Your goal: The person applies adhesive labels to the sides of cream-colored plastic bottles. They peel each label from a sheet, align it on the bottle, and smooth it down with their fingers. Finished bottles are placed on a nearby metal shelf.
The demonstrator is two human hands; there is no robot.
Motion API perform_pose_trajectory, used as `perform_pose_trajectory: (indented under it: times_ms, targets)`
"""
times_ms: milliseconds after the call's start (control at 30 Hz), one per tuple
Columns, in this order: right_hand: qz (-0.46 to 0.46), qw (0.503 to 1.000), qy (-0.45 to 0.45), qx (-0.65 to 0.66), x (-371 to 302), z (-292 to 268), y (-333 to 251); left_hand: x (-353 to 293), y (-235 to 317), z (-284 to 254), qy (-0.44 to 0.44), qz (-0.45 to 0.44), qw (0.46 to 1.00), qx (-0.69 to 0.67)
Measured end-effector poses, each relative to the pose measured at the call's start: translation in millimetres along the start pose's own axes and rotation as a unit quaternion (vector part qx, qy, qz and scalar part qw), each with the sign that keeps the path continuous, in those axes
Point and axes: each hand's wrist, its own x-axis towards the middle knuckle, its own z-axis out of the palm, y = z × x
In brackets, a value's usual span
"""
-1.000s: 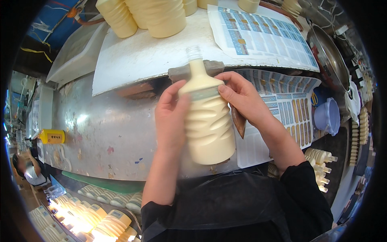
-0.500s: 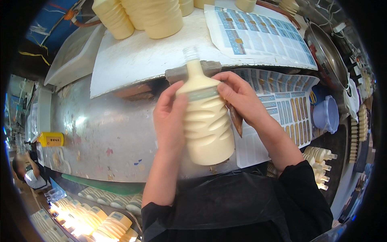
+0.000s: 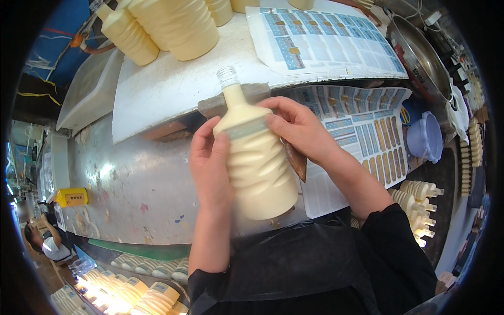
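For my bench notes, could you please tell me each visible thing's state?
Cream ribbed bottle: uncapped, pale band across front
Left hand: gripping bottle
Right hand: gripping bottle
Upper label sheet: some labels missing
Lower label sheet: wavy
Lavender bucket: uncovered
White tray: uncovered

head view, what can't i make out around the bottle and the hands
In the head view:
Far side of the bottle: hidden by its own body.
Some fingers of the left hand: behind its palm and the bottle.
Upper end of the brown piece: covered by the right hand.
Some necks of the rear bottles: cut off by the upper edge.
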Motion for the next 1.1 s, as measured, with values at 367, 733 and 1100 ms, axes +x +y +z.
perform_pose_trajectory:
  times_ms: [367, 733, 1100]
  targets:
    - [0.015, 0.999, 0.005, 0.033, -2.7, -1.3, -5.9, -0.7, 1.7, -0.3, 0.001, -0.013, 1.0, -0.004]
    - [-0.01, 0.999, 0.007, 0.045, -2.3, 1.2, 1.0, 0.0, 1.1, 3.3, 0.014, -0.006, 1.0, 0.017]
    - [0.019, 0.998, -0.003, 0.052, -1.3, 2.0, -0.5, 4.5, -6.6, -3.5, 0.02, 0.02, 0.999, 0.02]
